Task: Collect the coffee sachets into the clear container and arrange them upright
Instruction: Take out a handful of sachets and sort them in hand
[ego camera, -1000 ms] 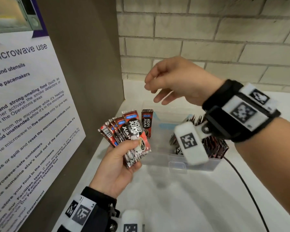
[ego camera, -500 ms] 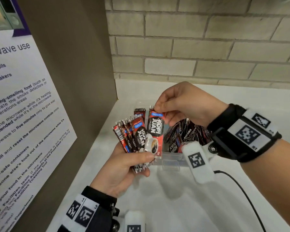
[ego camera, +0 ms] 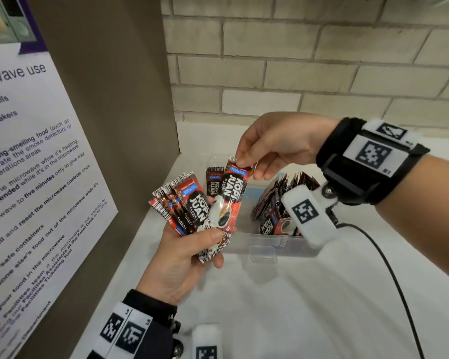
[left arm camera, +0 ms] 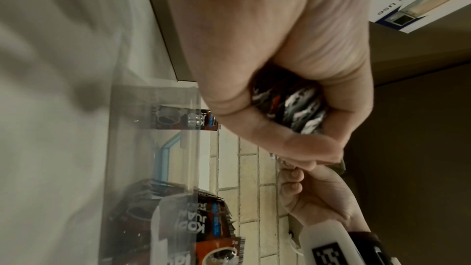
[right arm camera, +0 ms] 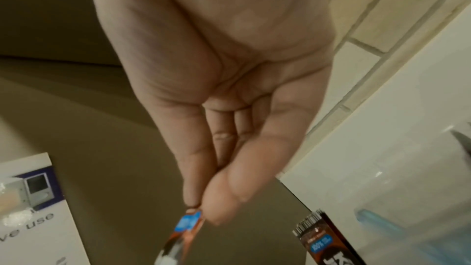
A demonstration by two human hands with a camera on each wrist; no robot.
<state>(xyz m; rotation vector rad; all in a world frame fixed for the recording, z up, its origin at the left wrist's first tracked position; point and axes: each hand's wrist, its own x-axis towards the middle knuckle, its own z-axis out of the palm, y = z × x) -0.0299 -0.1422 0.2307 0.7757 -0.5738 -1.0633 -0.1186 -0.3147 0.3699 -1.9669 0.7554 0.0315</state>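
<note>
Sachets (ego camera: pixel 192 211) fanned in left hand (ego camera: pixel 182 265) grip | right hand (ego camera: pixel 275 143) pinches top sachet (ego camera: pixel 233 193) by its edge | lift clear, seat upright in container (ego camera: pixel 265 252) beside packed ones

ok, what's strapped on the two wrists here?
Right wrist: black strap, white plate with black square fiducial markers, white marker-tagged block on a bracket, thin black cable trailing off. Left wrist: black sleeve, white band with similar markers, another white block.
</note>
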